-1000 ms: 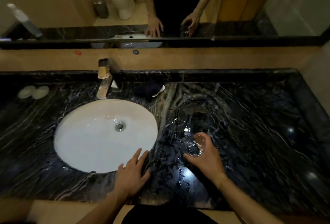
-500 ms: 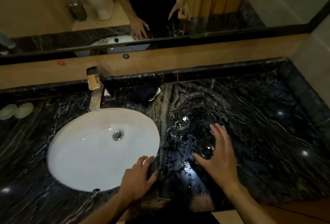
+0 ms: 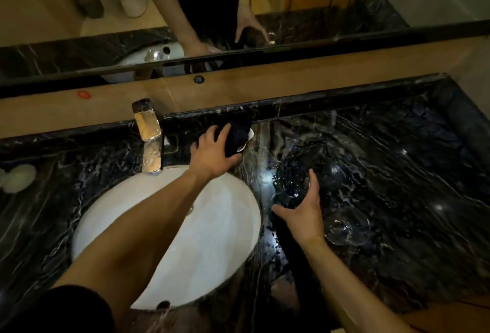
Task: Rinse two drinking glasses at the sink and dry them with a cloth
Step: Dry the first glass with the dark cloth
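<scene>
My left hand (image 3: pixel 216 153) was stretched across the sink (image 3: pixel 111 216) to the dark cloth (image 3: pixel 238 135) bunched against the back ledge, fingers spread over it and thumb hooked under, closing but not clearly gripping. My right hand (image 3: pixel 302 209) was cupped open around the nearer-to-wall glass (image 3: pixel 293 178), which stood on the wet black worktop (image 3: pixel 397 173); whether the fingers actually touched it I could not tell. The second glass (image 3: pixel 342 228) stood just beside that wrist, on the outer side.

The risks looked plain to me. Clear glass on dark, glossy, beaded stone was hard to read, so a misjudged grasp could have toppled it. The wrist sat near enough to the second glass that any swing outward might have knocked it over. Wet sides could slip through a loose hold. Dragging the cloth back past the tap (image 3: pixel 148 133) might have snagged it.
</scene>
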Motion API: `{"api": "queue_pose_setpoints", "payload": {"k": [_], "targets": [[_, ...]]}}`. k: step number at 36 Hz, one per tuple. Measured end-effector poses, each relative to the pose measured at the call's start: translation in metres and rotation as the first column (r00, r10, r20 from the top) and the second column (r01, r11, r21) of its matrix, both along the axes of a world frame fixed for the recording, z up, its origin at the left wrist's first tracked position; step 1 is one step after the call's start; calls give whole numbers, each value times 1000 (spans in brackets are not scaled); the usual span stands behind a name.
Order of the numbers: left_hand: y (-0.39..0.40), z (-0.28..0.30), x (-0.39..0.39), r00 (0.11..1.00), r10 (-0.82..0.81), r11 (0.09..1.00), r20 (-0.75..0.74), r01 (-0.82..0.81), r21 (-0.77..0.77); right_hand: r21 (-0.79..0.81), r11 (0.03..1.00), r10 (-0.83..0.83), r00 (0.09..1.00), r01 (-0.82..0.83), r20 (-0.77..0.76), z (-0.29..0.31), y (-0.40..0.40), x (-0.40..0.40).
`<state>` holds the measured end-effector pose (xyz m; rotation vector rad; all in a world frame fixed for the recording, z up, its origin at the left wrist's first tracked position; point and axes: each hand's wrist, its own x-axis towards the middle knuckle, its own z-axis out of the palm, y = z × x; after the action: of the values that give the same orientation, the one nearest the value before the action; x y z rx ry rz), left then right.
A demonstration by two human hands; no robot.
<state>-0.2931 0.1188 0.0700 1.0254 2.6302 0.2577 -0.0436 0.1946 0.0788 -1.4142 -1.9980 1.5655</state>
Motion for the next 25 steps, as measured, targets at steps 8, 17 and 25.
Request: {"api": "queue_pose_setpoints", "payload": {"k": [8, 17, 25], "targets": [[30, 7, -16, 999, -9, 997, 46, 12, -82, -75, 989, -131, 991, 128, -36, -17, 9, -5], [31, 10, -19, 998, 61, 987, 20, -64, 149, -64, 991, -125, 986, 118, -110, -13, 11, -5], [5, 52, 9, 935, 184, 708, 302, -340, 620, -50, 999, -32, 971, 21, -235, 14, 11, 8]]}}
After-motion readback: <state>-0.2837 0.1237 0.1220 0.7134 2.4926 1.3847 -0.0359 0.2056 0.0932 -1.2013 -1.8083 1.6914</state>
